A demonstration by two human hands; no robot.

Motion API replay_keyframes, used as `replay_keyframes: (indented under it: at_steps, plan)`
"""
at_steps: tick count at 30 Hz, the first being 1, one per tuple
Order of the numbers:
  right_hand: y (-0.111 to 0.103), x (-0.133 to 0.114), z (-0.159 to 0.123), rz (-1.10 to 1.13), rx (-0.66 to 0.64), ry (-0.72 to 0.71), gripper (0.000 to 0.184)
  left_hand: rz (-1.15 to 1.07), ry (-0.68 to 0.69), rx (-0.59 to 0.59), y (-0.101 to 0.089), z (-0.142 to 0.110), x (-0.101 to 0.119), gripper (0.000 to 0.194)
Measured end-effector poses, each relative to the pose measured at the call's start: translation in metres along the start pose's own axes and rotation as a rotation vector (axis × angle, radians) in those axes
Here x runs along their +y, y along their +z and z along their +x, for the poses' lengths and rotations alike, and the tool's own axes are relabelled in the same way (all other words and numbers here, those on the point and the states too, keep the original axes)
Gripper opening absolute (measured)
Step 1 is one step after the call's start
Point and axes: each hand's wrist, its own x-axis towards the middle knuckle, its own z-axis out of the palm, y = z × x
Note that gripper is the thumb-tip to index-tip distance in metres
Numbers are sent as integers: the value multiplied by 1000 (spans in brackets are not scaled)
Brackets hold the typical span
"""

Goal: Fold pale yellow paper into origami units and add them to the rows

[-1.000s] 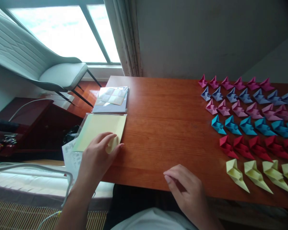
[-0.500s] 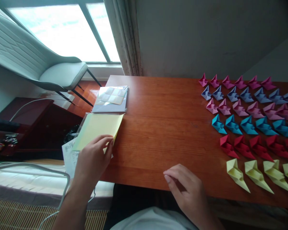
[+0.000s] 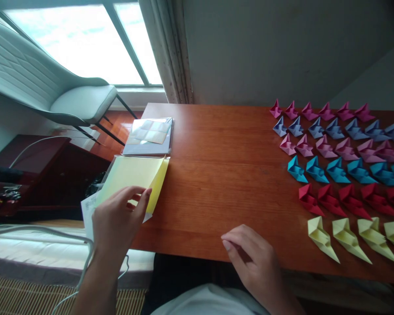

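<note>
My left hand (image 3: 121, 214) pinches the right edge of a pale yellow sheet of paper (image 3: 134, 170) and lifts it. Under the raised edge a brighter yellow sheet (image 3: 159, 183) shows; the stack lies on clear plastic wrapping at the table's left end. My right hand (image 3: 252, 258) hovers by the table's front edge, thumb and fingertips pressed together; I see nothing between them. To its right stands a row of pale yellow folded paper boats (image 3: 323, 238), the nearest folded pieces to that hand.
Rows of folded paper in red (image 3: 310, 200), blue (image 3: 297, 169), pink and lilac fill the right of the wooden table (image 3: 216, 175). A plastic-wrapped pack (image 3: 147, 146) lies behind the yellow paper. A grey chair (image 3: 85, 100) and dark cabinet (image 3: 42, 166) stand left.
My left hand has moved slightly left and lifted the sheet's right edge further, baring more yellow beneath. My right hand has hardly moved; the whole view has shifted slightly.
</note>
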Motion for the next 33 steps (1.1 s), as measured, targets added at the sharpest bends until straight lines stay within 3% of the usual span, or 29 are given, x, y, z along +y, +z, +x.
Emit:
replay_keyframes:
  at_steps: [2, 4, 7, 11, 18, 24, 30, 33]
  plan:
    - [0, 0, 0, 8, 0, 7, 16, 9, 52, 105, 0, -3, 10, 17]
    - [0, 0, 0, 25, -4, 22, 15, -53, 202, 146, 0, -12, 27, 10]
    - [-2, 2, -3, 86, 7, 118, 15, -230, 443, 26, 6, -29, 57, 5]
    - [-7, 5, -9, 158, 121, 321, 29, -379, 545, -142, 18, -45, 81, 9]
    - [-33, 12, -7, -135, 270, 231, 39, -462, 646, -240, 28, -43, 77, 8]
    - [-49, 15, 1, -197, 96, 111, 56, -484, 709, -311, 26, -40, 72, 9]
    - [-55, 16, 8, -143, 35, 140, 38, -563, 706, -388, 24, -36, 69, 8]
    - [-55, 18, 8, -158, 108, 230, 31, -553, 658, -268, 23, -37, 71, 15]
